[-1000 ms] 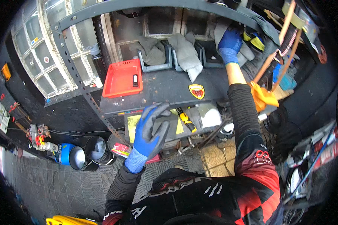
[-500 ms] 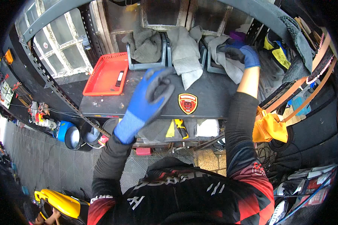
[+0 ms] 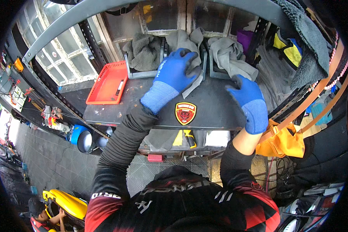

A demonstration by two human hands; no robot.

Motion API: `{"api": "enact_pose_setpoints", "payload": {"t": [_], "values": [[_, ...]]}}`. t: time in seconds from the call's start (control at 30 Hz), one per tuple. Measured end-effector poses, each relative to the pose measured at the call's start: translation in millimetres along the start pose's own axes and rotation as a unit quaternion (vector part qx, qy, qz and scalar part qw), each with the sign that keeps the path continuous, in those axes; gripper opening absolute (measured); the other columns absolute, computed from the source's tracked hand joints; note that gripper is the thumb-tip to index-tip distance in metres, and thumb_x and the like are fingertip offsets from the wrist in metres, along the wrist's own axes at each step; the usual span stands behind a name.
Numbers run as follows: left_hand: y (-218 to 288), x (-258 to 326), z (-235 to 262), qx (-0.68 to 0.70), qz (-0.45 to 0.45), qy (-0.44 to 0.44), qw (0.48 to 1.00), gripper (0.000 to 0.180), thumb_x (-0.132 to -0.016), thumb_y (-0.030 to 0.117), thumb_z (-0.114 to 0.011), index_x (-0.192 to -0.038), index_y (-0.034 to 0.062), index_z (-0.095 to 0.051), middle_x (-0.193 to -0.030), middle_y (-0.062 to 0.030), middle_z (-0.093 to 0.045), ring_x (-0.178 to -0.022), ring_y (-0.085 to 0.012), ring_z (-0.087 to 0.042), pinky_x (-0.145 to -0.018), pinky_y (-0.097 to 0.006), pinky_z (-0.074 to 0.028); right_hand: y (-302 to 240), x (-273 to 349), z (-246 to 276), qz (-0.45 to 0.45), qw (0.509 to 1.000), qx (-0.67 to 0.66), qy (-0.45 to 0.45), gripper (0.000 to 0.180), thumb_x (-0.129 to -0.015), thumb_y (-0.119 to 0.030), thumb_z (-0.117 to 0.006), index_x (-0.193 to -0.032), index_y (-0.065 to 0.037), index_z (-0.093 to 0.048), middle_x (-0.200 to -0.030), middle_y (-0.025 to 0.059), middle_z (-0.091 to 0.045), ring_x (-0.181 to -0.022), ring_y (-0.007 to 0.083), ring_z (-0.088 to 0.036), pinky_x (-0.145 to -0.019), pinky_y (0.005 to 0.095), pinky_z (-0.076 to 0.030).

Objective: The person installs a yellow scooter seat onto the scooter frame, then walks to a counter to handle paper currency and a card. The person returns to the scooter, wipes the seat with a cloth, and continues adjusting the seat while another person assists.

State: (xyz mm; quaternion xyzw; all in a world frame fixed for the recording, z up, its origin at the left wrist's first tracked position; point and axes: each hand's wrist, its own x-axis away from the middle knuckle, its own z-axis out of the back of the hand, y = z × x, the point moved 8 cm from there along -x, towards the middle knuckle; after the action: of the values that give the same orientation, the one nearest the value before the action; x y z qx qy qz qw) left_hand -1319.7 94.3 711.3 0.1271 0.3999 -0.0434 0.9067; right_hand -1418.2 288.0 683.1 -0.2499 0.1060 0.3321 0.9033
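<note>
My left hand (image 3: pixel 174 74), in a blue glove with a dark palm, reaches over the light grey cloth (image 3: pixel 178 38) in the middle bin. Its fingers are apart and curve over the cloth, covering much of it; whether they pinch the fabric is hidden. Below the hand, the cloth's tip hangs over the bin's front. My right hand (image 3: pixel 248 94), in the same kind of glove, is above the table's right side, fingers bent but apart, with nothing seen in it. Just above it, a second light grey cloth (image 3: pixel 226 56) droops from the right bin (image 3: pixel 220 73).
A dark fuzzy cloth (image 3: pixel 144 52) fills the left bin. Beside it lies a red tray (image 3: pixel 104 91). The black tabletop (image 3: pixel 150 118) bears a shield-shaped sticker (image 3: pixel 185 113). A yellow-handled tool (image 3: pixel 190 139) lies underneath. Stacked cloths (image 3: pixel 274 77) stand right; a person (image 3: pixel 42 216) is lower left.
My left hand has moved up and right onto the middle cloth. My right hand has come down, away from the right cloth, which lies bunched with one end toward the right.
</note>
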Motion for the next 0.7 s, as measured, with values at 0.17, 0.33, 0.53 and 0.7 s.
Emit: {"api": "enact_pose_setpoints", "payload": {"t": [0.17, 0.33, 0.53, 0.7], "values": [[16.4, -57.9, -32.2, -0.004, 0.038, -0.012, 0.999, 0.043, -0.082, 0.038, -0.067, -0.114, 0.0092, -0.063, -0.105, -0.0178, -0.062, -0.096, -0.0385, -0.062, -0.083, -0.045, -0.051, 27.4, -12.6, 20.4, -0.081, 0.985, 0.060, 0.141, 0.047, -0.078, -0.033, -0.070, -0.113, -0.004, -0.060, -0.114, 0.0246, -0.061, -0.103, 0.0388, -0.060, -0.087, 0.0458, -0.049], [16.4, -111.4, -82.3, -0.130, 0.040, -0.061, 0.989, 0.048, -0.079, 0.043, -0.064, -0.112, 0.0071, -0.065, -0.107, -0.0170, -0.065, -0.100, -0.0331, -0.064, -0.085, -0.045, -0.051, 17.1, -77.5, 35.4, -0.057, 0.974, 0.009, 0.217, 0.051, -0.076, -0.032, -0.070, -0.119, -0.007, -0.060, -0.119, 0.0270, -0.058, -0.113, 0.0399, -0.056, -0.095, 0.0450, -0.046], [-23.1, -173.1, -91.9, -0.153, -0.057, 0.014, 0.987, 0.035, -0.081, 0.035, -0.062, -0.099, 0.0054, -0.071, -0.103, -0.0201, -0.068, -0.096, -0.0362, -0.065, -0.084, -0.044, -0.053, 31.5, -87.4, 10.2, -0.105, 0.991, 0.050, 0.060, 0.062, -0.072, -0.037, -0.074, -0.123, -0.004, -0.057, -0.125, 0.0253, -0.055, -0.116, 0.0402, -0.053, -0.098, 0.0441, -0.045], [-9.8, -156.9, -64.3, -0.116, -0.166, 0.054, 0.978, 0.039, -0.078, 0.032, -0.067, -0.101, 0.0009, -0.067, -0.103, -0.0191, -0.067, -0.095, -0.0359, -0.063, -0.086, -0.039, -0.051, 21.4, -65.4, 27.9, -0.135, 0.980, 0.088, 0.115, 0.053, -0.081, -0.035, -0.068, -0.124, -0.006, -0.057, -0.118, 0.0252, -0.060, -0.114, 0.0344, -0.058, -0.098, 0.0412, -0.046]]}}
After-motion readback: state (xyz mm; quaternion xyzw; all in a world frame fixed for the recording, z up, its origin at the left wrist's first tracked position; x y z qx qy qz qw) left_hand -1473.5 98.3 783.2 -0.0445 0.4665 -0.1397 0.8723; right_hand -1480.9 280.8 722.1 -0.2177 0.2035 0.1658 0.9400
